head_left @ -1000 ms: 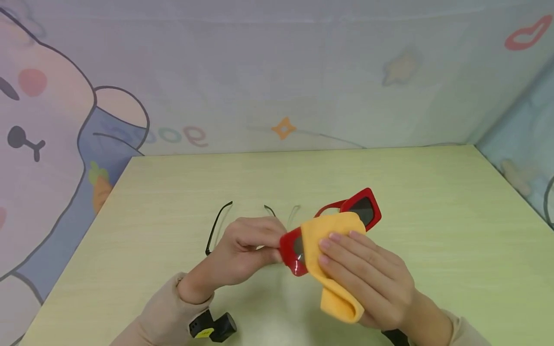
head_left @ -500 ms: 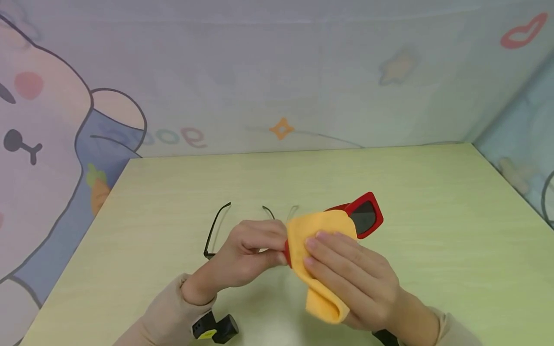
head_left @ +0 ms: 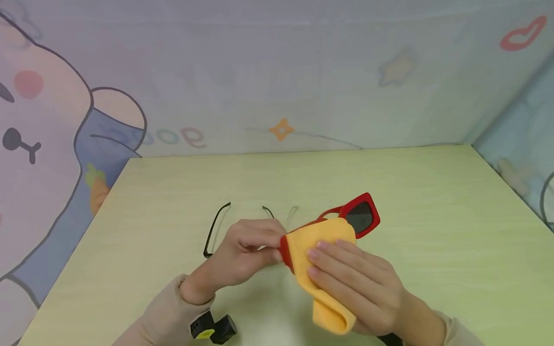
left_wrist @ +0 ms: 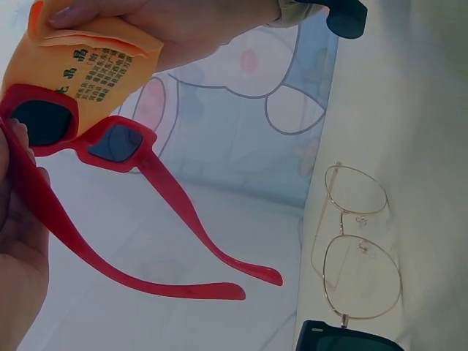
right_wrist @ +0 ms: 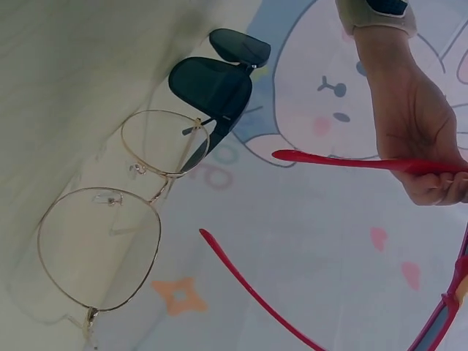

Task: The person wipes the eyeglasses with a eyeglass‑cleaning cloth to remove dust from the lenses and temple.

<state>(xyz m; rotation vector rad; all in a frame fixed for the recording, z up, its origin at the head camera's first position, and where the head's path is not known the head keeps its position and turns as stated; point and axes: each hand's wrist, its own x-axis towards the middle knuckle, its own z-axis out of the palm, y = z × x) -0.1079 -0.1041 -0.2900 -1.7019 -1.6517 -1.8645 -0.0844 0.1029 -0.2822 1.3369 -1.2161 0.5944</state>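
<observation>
My left hand (head_left: 242, 252) pinches one end of a pair of red sunglasses (head_left: 374, 217) near the hinge, holding them up over the table. Against the front of the near lens, my right hand (head_left: 363, 283) presses a folded yellow cleaning cloth (head_left: 300, 250), its fingers laid along the cloth. The left wrist view shows the back of the sunglasses, both red temples unfolded, and dark print on the cloth (left_wrist: 95, 73). The cloth hides most of the near lens in the head view; the far dark lens shows beyond it.
Behind my left hand, dark-lensed sunglasses (right_wrist: 208, 86) and thin gold-rimmed glasses (right_wrist: 99, 248) lie on the light wooden table (head_left: 433, 202). A printed cartoon cloth backdrop (head_left: 242, 72) rises at the table's far edge. Black wrist cameras sit at both cuffs.
The right hand and cloth slid left across the near lens, covering more of it, then moved slightly back right. The left hand keeps its grip; the sunglasses shifted slightly.
</observation>
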